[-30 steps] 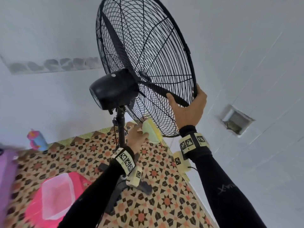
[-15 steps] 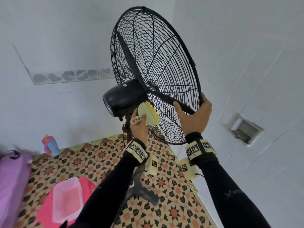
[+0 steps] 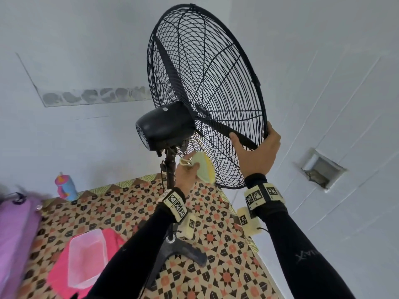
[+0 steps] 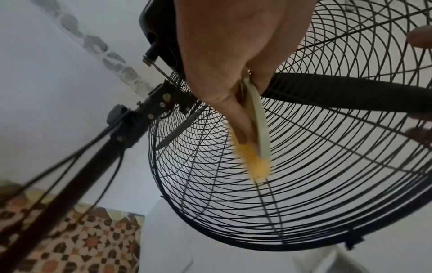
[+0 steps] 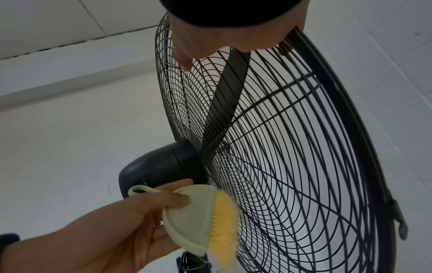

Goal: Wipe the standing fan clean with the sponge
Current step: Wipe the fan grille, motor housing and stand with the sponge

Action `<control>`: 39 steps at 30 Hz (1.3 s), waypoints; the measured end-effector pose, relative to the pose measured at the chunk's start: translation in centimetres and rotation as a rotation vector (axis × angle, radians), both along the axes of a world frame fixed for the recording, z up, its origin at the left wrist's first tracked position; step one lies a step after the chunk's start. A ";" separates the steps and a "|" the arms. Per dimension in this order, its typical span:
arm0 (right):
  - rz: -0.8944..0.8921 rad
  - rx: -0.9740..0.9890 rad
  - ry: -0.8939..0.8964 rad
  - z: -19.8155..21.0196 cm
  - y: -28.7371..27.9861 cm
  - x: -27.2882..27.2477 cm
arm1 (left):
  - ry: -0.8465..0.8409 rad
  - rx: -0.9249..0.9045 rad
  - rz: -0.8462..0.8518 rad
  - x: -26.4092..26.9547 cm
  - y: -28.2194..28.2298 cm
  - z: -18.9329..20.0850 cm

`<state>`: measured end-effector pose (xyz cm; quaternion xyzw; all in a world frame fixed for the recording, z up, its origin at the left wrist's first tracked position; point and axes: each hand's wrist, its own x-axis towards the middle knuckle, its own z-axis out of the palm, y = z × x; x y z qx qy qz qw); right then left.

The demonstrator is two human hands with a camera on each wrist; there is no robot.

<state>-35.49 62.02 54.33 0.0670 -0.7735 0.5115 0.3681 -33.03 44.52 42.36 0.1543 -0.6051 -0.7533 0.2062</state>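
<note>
Two hands are on the fan [image 3: 205, 87]: its grille rim is gripped by the right hand [image 3: 257, 154], while the sponge [image 5: 198, 218] is pinched in the left hand [image 3: 185, 175], bristles against the lower grille.

My left hand [image 3: 186, 173] is raised at about chest height, forearm in a black sleeve angling up from the lower middle of the head view, a tagged band round the wrist. Its fingers [image 5: 173, 198] are curled, thumb on one flat side and the rest behind, pinching the sponge [image 3: 204, 167] I hold edge-on. My right hand [image 3: 258, 152] is higher and farther out, arm reaching up from the lower right, likewise sleeved in black with a tagged wristband. That hand is spread wide, the thumb [image 3: 236, 140] on the near side and the other fingers wrapped over the outer rim of the fan [image 3: 205, 87], gripping it.
</note>
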 end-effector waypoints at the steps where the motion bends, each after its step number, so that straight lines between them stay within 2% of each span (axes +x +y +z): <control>1: -0.002 0.001 0.003 0.1 0.0 0.0 | -0.014 -0.015 -0.016 0.3 -0.5 -0.3; 5: -0.002 0.011 0.011 0.3 -0.8 0.2 | 0.160 0.075 0.116 -0.1 -2.4 1.3; 7: -0.002 0.007 0.004 0.2 -0.7 0.2 | 0.187 0.081 0.127 -0.6 -1.8 1.9; 11: -0.001 -0.013 -0.004 0.0 0.0 0.2 | 0.066 0.091 -0.015 0.8 0.9 0.1; 13: 0.003 -0.007 0.002 0.1 -0.2 0.2 | -0.003 0.055 -0.063 1.1 0.4 -0.7; 15: 0.004 -0.001 0.003 0.2 -0.7 0.2 | 0.014 0.032 -0.049 0.7 -1.1 -0.3; 19: -0.006 -0.006 0.005 0.2 -0.9 0.3 | 0.111 0.141 0.069 0.0 -1.3 1.0; 21: -0.013 -0.015 0.007 0.0 -0.5 0.4 | 0.032 0.119 0.083 0.8 1.3 -0.1; 23: -0.009 -0.025 0.006 -0.1 -0.4 0.5 | -0.114 0.055 0.040 2.0 4.2 -2.6; 25: 0.009 -0.019 0.009 0.1 -0.5 0.6 | -0.176 0.034 -0.011 3.3 5.3 -4.3; 27: 0.026 -0.007 0.011 0.3 -0.6 0.5 | -0.135 0.098 0.037 3.1 4.3 -4.0; 31: 0.043 -0.007 -0.010 0.0 -0.2 0.6 | 0.164 0.221 0.135 1.9 1.7 -0.9; 33: 0.044 -0.017 -0.017 -0.1 0.0 0.7 | 0.127 0.213 0.132 2.1 3.5 -0.7; 36: 0.070 -0.011 -0.016 0.2 0.3 0.7 | 0.001 0.204 0.074 4.1 7.0 -3.3; 39: 0.122 0.019 -0.017 0.4 0.7 0.2 | 0.015 0.200 -0.009 4.9 6.7 -5.5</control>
